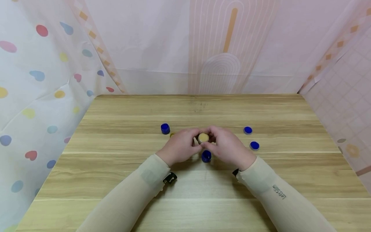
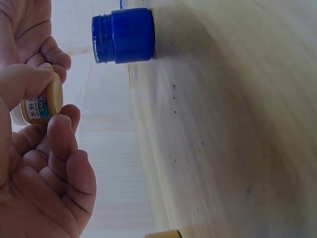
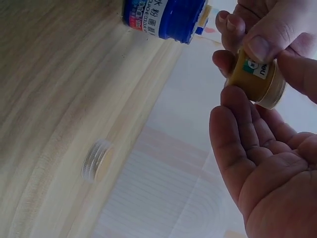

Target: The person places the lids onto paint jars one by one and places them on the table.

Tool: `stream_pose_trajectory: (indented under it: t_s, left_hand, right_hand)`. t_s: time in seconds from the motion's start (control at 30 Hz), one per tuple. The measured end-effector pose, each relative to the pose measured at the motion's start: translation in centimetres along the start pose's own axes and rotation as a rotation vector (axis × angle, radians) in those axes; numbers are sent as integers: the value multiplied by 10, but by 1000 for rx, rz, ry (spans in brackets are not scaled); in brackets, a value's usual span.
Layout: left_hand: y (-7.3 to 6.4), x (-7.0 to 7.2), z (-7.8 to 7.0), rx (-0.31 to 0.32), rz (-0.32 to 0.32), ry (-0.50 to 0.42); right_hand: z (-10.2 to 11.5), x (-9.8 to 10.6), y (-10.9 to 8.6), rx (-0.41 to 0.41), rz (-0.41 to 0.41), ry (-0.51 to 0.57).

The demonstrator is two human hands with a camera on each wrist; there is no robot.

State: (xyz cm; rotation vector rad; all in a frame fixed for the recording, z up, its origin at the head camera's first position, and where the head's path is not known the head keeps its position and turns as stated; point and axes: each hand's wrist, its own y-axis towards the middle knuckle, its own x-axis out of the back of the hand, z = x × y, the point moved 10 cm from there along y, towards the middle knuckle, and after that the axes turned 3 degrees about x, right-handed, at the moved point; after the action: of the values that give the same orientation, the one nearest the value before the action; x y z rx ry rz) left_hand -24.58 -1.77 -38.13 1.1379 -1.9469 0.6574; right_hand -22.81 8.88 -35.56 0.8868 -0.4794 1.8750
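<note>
Both hands meet over the middle of the table around a small yellow paint jar point(image 1: 203, 138) with a clear ridged cap. My left hand point(image 1: 180, 145) grips it from the left, thumb along its side. From the other side my right hand point(image 1: 228, 145) holds the jar too, thumb and fingers at the cap. Printed labels show on the jar's side in both wrist views. Just below the hands stands a blue paint jar point(image 1: 206, 156), uncapped, its threaded neck point(image 2: 102, 38) bare in the left wrist view.
Another blue jar point(image 1: 165, 129) stands to the left, near a yellow object point(image 1: 172, 134) mostly hidden behind the left hand. Two blue-topped lids, one farther back point(image 1: 247, 130) and one nearer point(image 1: 254, 145), lie to the right. Patterned curtains point(image 1: 145, 42) surround the wooden table point(image 1: 200, 206).
</note>
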Motion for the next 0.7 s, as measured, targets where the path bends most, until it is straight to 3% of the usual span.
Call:
stream_pose_trajectory:
  t_s: [0.57,0.7]
  left_hand:
    - [0,-1,1,-2,-1,-14]
    - [0,-2,1,-11,1,-12]
  right_hand:
    - [6,-1,-1,61,9,-8]
    - [4,0,-1,33,4,-13]
